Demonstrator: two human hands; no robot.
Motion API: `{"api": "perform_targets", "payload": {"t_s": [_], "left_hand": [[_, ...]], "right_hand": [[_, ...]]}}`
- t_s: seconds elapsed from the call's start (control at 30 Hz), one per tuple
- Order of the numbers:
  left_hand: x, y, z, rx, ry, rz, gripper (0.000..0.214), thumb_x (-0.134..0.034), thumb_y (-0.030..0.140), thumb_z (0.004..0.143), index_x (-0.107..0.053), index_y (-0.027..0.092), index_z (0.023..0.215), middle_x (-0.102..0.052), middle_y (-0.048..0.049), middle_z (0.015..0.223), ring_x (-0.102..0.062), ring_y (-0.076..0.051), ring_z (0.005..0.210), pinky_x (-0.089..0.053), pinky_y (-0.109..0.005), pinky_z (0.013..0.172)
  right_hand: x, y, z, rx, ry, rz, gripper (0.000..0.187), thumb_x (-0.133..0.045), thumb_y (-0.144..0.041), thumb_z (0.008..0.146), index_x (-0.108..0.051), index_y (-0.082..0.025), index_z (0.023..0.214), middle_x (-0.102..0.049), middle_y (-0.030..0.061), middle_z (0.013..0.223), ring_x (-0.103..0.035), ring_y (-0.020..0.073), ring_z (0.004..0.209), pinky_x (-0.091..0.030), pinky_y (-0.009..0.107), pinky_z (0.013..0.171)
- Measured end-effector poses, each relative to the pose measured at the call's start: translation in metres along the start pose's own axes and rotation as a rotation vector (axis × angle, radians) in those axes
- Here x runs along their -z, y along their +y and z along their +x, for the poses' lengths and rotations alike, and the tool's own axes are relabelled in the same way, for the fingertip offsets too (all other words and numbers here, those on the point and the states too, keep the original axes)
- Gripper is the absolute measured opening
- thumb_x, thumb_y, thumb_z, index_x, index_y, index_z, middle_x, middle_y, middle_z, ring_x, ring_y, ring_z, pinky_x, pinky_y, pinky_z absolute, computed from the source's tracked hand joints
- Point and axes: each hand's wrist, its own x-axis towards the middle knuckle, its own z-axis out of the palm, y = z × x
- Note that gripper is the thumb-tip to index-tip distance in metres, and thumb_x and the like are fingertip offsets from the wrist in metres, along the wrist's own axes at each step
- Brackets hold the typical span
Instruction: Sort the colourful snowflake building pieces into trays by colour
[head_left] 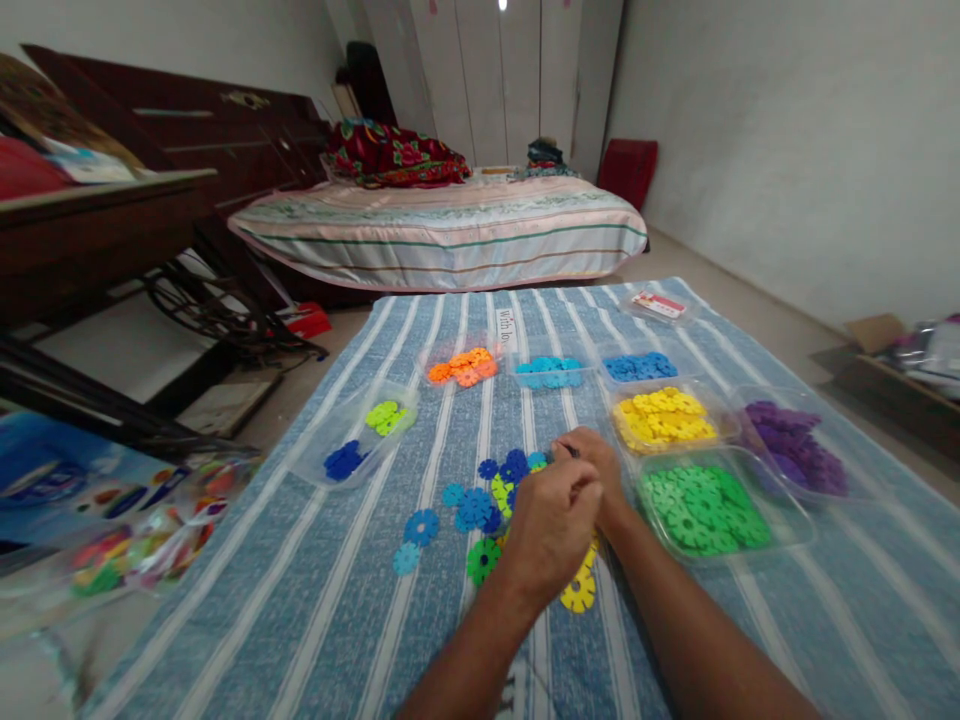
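My left hand (553,515) is closed, fingers curled, above a loose pile of flower-shaped plastic discs. Just behind it my right hand (600,468) is also closed, its fingertips meeting near the left hand's. A small dark bit shows between the fingers; what they hold is hidden. Around my left hand lie blue discs (474,508), dark blue discs (514,464), lime discs (501,494), a green disc (484,562) and yellow discs (578,592). Part of the pile is covered by the left hand.
Clear tubs hold yellow (666,415), green (705,508), purple (796,448), orange (463,366), light blue (550,372) and blue discs (640,366). Another tub (315,452) at left holds lime and dark blue ones. A clear lid or box (658,304) lies at the striped cloth's far edge.
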Motion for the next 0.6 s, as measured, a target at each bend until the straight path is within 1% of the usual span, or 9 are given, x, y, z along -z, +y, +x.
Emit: {"api": "perform_targets", "payload": {"t_s": [0.03,0.13,0.23,0.3,0.37,0.47,0.53,0.6], "left_hand": [[0.01,-0.01,-0.005,0.022,0.019,0.039,0.017,-0.047,0.022,0.077,-0.062,0.018,0.071,-0.057,0.0023,0.061,-0.051,-0.011,0.059,-0.038,-0.021,0.058],[0.037,-0.038,-0.024,0.153,0.085,0.126,0.017,-0.049,0.027,0.077,-0.061,0.018,0.07,-0.055,0.0033,0.058,-0.05,-0.011,0.056,-0.036,-0.022,0.055],[0.054,-0.059,-0.043,0.272,0.094,0.145,0.019,-0.048,0.032,0.078,-0.061,0.018,0.075,-0.057,0.0025,0.062,-0.052,-0.012,0.057,-0.038,-0.022,0.055],[0.06,-0.066,-0.053,0.31,0.069,0.204,0.02,-0.047,0.032,0.079,-0.061,0.018,0.078,-0.059,0.0011,0.066,-0.055,-0.014,0.062,-0.039,-0.023,0.058],[0.062,-0.068,-0.061,0.319,0.023,0.321,0.018,-0.049,0.03,0.078,-0.061,0.018,0.081,-0.061,-0.001,0.074,-0.057,-0.016,0.07,-0.041,-0.025,0.063],[0.062,-0.069,-0.069,0.321,-0.056,0.472,0.021,-0.05,0.028,0.077,-0.062,0.019,0.091,-0.062,-0.0046,0.091,-0.056,-0.019,0.087,-0.042,-0.028,0.074],[0.061,-0.069,-0.072,0.33,-0.09,0.513,0.027,-0.049,0.029,0.078,-0.061,0.02,0.101,-0.06,-0.0064,0.101,-0.055,-0.021,0.096,-0.041,-0.03,0.08],[0.06,-0.069,-0.073,0.342,-0.121,0.526,0.031,-0.048,0.029,0.079,-0.06,0.02,0.106,-0.059,-0.0076,0.105,-0.053,-0.022,0.101,-0.04,-0.031,0.083]], "right_hand": [[0.001,0.002,0.004,0.01,-0.023,0.001,0.023,-0.05,-0.029,0.08,-0.061,-0.022,0.061,-0.057,0.0005,0.065,-0.051,0.0146,0.069,-0.037,0.027,0.063],[0.002,0.004,0.008,0.007,-0.063,0.004,0.023,-0.048,-0.031,0.08,-0.061,-0.02,0.064,-0.058,0.0003,0.068,-0.051,0.0138,0.07,-0.036,0.026,0.066],[0.003,0.004,0.006,-0.005,-0.079,0.001,0.024,-0.047,-0.032,0.081,-0.062,-0.02,0.066,-0.059,0.0009,0.069,-0.051,0.014,0.071,-0.036,0.025,0.066],[0.003,0.003,0.005,-0.006,-0.083,-0.003,0.025,-0.047,-0.033,0.081,-0.062,-0.02,0.066,-0.059,0.0012,0.069,-0.051,0.0143,0.07,-0.035,0.025,0.066],[0.004,0.003,0.004,-0.001,-0.09,-0.007,0.026,-0.046,-0.033,0.082,-0.062,-0.019,0.066,-0.059,0.0012,0.068,-0.051,0.0144,0.07,-0.035,0.025,0.065],[0.004,0.004,0.005,0.012,-0.09,-0.013,0.027,-0.047,-0.034,0.081,-0.062,-0.019,0.066,-0.059,0.0015,0.068,-0.052,0.0146,0.069,-0.035,0.025,0.065],[0.004,0.005,0.005,0.017,-0.085,-0.015,0.027,-0.047,-0.034,0.081,-0.063,-0.019,0.065,-0.059,0.0016,0.068,-0.052,0.0148,0.07,-0.035,0.025,0.065],[0.003,0.006,0.005,0.015,-0.082,-0.014,0.026,-0.047,-0.034,0.081,-0.063,-0.019,0.065,-0.059,0.0016,0.068,-0.052,0.0147,0.07,-0.036,0.025,0.065]]}}
